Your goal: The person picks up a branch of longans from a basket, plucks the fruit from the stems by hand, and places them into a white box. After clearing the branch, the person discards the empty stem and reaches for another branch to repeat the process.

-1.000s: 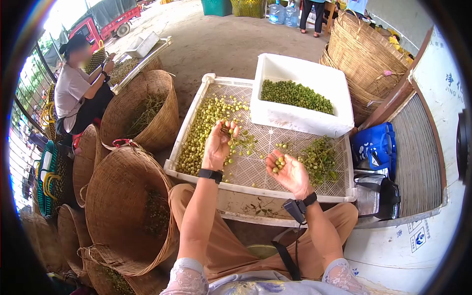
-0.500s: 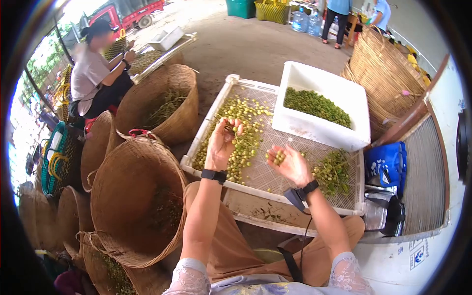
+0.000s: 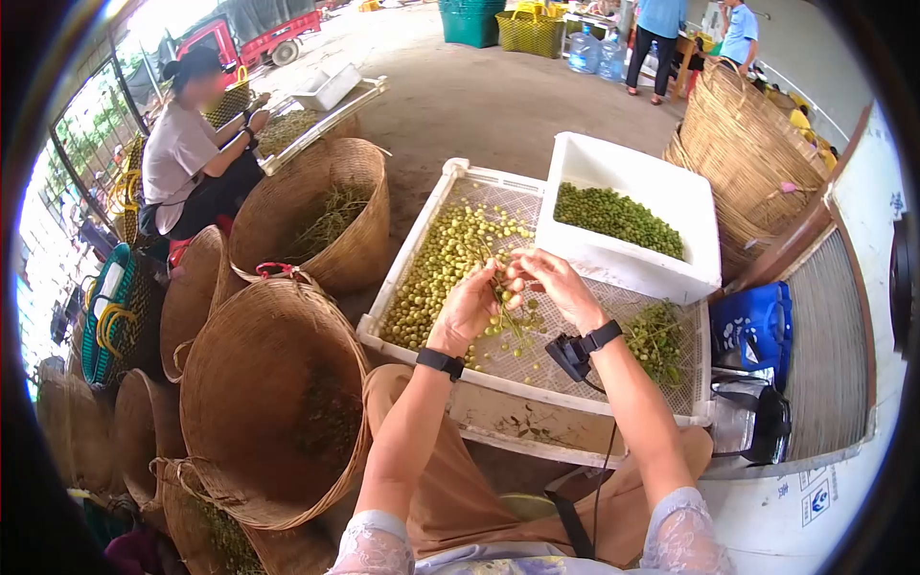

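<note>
My left hand (image 3: 468, 309) is closed around a thin green sprig (image 3: 506, 305) with round berries on it, held above the white mesh tray (image 3: 460, 376). Beside it, my right hand (image 3: 561, 287) has its fingers curled in against the same sprig, at its berries; the fingertips partly hide what they grip. Loose yellow-green berries (image 3: 422, 287) cover the tray's left part. On its right lies a heap of leafy stems (image 3: 655, 340). A white foam box (image 3: 623, 273) holding small dark green berries (image 3: 618, 220) rests on the tray's far right corner.
Large woven baskets (image 3: 254, 350) crowd my left side, one with stems inside (image 3: 335, 216). Another person (image 3: 192, 149) sits at a second tray at the far left. A tall wicker basket (image 3: 747, 144) and a blue bag (image 3: 752, 326) stand at right.
My right hand has turned from palm-up with berries in it to fingers curled at the sprig. My left hand has moved right and nearer, so both hands now meet over the tray.
</note>
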{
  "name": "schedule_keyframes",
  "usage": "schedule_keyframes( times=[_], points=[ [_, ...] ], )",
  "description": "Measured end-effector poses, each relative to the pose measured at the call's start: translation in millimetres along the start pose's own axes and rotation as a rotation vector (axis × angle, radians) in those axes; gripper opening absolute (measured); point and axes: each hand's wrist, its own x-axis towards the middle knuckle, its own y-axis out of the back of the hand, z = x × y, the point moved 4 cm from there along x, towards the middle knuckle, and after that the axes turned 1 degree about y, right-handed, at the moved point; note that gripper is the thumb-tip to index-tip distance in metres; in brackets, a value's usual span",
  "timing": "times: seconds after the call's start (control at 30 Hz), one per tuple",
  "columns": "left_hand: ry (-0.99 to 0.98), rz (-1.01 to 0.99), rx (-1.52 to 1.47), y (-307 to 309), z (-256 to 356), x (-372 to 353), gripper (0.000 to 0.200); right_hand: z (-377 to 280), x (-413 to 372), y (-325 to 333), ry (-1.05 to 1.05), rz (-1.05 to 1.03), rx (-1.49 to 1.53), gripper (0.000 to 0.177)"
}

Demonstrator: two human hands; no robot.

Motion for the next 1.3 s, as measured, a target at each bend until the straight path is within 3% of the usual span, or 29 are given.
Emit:
schedule_keyframes(
  times=[0.1, 0.3, 0.5, 0.57, 0.7, 0.77, 0.83, 0.9, 0.97, 1.07, 1.17, 1.3],
  points=[
    [0.049, -0.031, 0.038, -12.2, -18.8, 5.3, 0.023, -2.0, -9.3, 9.4, -0.021, -0.026, -0.199, 0.023],
    [0.173, -0.101, 0.116, -26.2, -36.0, 9.3, 0.021, 0.8, -22.0, 24.7, -0.101, -0.055, -0.172, 0.018],
    [0.083, 0.061, 0.118, -15.9, -40.6, 16.0, 0.018, 3.2, -26.2, 27.3, -0.058, 0.057, -0.021, 0.013],
    [0.087, 0.129, 0.129, -12.8, -40.4, 14.5, 0.017, 1.7, -25.3, 35.9, 0.35, 0.25, -0.593, 0.011],
    [0.07, 0.211, 0.093, -9.8, -36.9, 11.7, 0.015, -12.7, -35.4, 38.7, 0.424, 0.29, -0.634, 0.006],
    [0.042, 0.16, -0.01, -7.6, -32.6, 13.6, 0.014, 1.4, -40.4, 45.1, -0.046, 0.176, 0.185, 0.006],
    [0.012, 0.108, -0.112, -4.0, -26.3, 13.5, 0.014, -2.8, -58.7, 35.5, -0.145, 0.157, 0.483, 0.01],
    [0.019, 0.078, -0.323, -2.5, -21.2, 10.3, 0.015, 6.0, -74.9, 38.0, -0.209, 0.188, 0.572, 0.012],
    [-0.007, 0.178, -0.424, -1.3, -20.2, 9.2, 0.016, 14.5, -88.6, 41.2, -0.25, 0.206, 0.582, 0.012],
    [0.01, 0.049, -0.629, -3.0, -18.7, 8.4, 0.015, 37.6, -104.0, 38.0, -0.287, 0.198, 0.606, 0.013],
    [0.003, -0.037, -0.644, -4.1, -19.6, 8.9, 0.015, 43.3, -106.7, 20.9, -0.306, 0.14, 0.651, 0.013],
    [0.03, -0.134, -0.703, -8.8, -20.9, 7.1, 0.017, 36.7, -111.9, 6.7, -0.254, 0.234, 0.701, 0.009]
  ],
)
